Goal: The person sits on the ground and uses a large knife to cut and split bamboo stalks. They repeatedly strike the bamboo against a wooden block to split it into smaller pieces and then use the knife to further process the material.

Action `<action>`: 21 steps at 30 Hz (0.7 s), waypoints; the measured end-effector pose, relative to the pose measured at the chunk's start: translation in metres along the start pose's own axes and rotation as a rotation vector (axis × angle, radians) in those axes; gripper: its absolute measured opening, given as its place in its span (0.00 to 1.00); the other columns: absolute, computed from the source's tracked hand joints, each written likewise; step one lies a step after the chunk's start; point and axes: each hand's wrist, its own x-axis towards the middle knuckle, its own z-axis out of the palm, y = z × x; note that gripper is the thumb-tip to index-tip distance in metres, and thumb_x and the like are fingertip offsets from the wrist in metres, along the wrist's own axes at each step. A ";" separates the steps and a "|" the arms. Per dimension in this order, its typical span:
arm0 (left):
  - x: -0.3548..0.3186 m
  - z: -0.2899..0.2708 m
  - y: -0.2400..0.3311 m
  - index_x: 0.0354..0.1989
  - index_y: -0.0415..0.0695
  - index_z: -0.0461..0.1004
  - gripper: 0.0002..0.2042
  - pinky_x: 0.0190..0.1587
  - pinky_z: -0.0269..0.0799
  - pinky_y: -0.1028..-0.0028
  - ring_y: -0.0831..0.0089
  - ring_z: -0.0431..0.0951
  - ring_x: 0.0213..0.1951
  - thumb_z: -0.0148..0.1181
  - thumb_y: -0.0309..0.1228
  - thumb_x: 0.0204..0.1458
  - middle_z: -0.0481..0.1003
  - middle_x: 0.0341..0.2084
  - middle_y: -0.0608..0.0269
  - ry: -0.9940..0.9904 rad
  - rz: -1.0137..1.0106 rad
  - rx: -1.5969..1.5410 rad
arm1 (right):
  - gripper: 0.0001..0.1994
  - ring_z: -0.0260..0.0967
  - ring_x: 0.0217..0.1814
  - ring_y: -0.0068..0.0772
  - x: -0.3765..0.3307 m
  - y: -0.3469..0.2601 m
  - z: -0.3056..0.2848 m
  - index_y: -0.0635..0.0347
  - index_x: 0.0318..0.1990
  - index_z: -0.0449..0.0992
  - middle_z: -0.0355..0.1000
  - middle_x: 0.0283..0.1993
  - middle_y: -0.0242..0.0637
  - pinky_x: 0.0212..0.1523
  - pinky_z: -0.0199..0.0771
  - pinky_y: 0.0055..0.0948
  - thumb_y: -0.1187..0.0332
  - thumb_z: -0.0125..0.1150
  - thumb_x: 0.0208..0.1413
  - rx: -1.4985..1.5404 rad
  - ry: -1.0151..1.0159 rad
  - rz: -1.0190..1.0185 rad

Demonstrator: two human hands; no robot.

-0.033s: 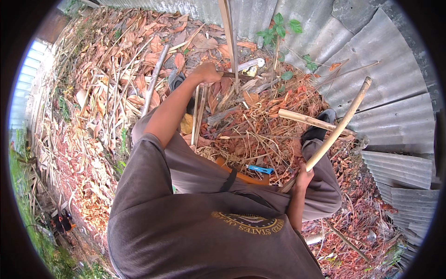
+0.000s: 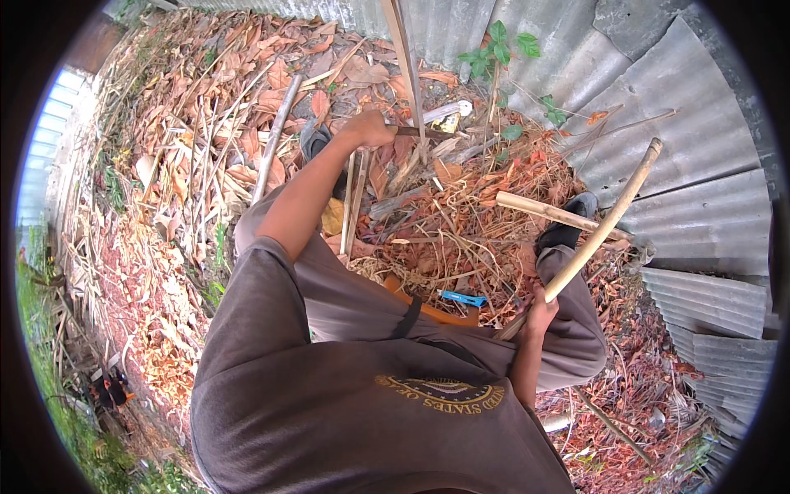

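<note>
At the far side, left of centre, my left hand [image 2: 368,129] is closed in a fist around one end of a narrow dark bar [image 2: 415,132]. That bar points right, across the foot of an upright wooden post [image 2: 401,53]; whether it is a blade or a stick is unclear. My right hand [image 2: 539,314], low on the right beside my knee, is wrapped round a pale, slightly curved wooden stick [image 2: 605,226]. The stick slants up to the right, its lower end reaching toward my lap. A blue utility knife [image 2: 463,298] lies between my legs, on or beside an orange-brown curved piece [image 2: 444,316].
A shorter cut stick [image 2: 535,206] lies near my right shoe [image 2: 572,222], partly behind the held stick. Corrugated metal sheets [image 2: 699,156] stand along the right and far sides. Dry leaves [image 2: 222,99] cover the ground, with a long pole [image 2: 276,136] on the left.
The whole view has shifted very slightly. Both hands keep their places and their grips.
</note>
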 end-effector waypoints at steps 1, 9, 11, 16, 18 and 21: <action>0.000 0.009 -0.010 0.33 0.29 0.78 0.25 0.45 0.74 0.60 0.46 0.79 0.40 0.58 0.45 0.41 0.77 0.34 0.34 0.002 -0.004 -0.011 | 0.06 0.57 0.08 0.26 0.000 0.001 0.000 0.64 0.32 0.63 0.60 0.13 0.34 0.09 0.60 0.25 0.75 0.54 0.53 -0.025 0.006 0.013; -0.033 0.032 -0.031 0.32 0.31 0.78 0.23 0.46 0.75 0.59 0.47 0.79 0.40 0.60 0.44 0.38 0.77 0.33 0.35 0.069 -0.127 -0.025 | 0.06 0.58 0.08 0.26 0.006 0.010 0.021 0.63 0.31 0.62 0.61 0.13 0.34 0.08 0.59 0.24 0.74 0.54 0.54 -0.125 -0.082 0.005; -0.027 0.035 -0.023 0.33 0.32 0.79 0.23 0.45 0.75 0.59 0.48 0.80 0.40 0.61 0.43 0.38 0.78 0.34 0.37 0.074 -0.142 -0.054 | 0.06 0.58 0.08 0.25 0.010 0.008 0.031 0.62 0.31 0.62 0.61 0.12 0.34 0.08 0.58 0.24 0.74 0.54 0.54 -0.173 -0.106 0.001; 0.023 0.101 0.000 0.35 0.34 0.79 0.22 0.46 0.75 0.60 0.49 0.80 0.41 0.61 0.42 0.40 0.78 0.35 0.39 0.150 -0.193 -0.265 | 0.08 0.58 0.09 0.24 0.005 -0.006 0.085 0.64 0.32 0.66 0.60 0.13 0.32 0.09 0.59 0.23 0.70 0.58 0.55 -0.188 -0.271 0.023; 0.031 0.117 0.015 0.35 0.33 0.79 0.22 0.47 0.75 0.60 0.49 0.79 0.41 0.61 0.42 0.40 0.78 0.35 0.39 0.155 -0.186 -0.312 | 0.10 0.58 0.09 0.23 -0.002 -0.027 0.112 0.64 0.33 0.65 0.61 0.14 0.32 0.09 0.59 0.22 0.68 0.58 0.58 -0.190 -0.315 -0.042; 0.025 0.102 0.031 0.36 0.32 0.78 0.22 0.49 0.74 0.60 0.48 0.79 0.42 0.61 0.41 0.41 0.78 0.35 0.38 0.073 -0.182 -0.299 | 0.13 0.59 0.10 0.23 0.004 -0.053 0.128 0.63 0.35 0.63 0.61 0.15 0.32 0.10 0.59 0.22 0.62 0.53 0.64 -0.221 -0.353 -0.147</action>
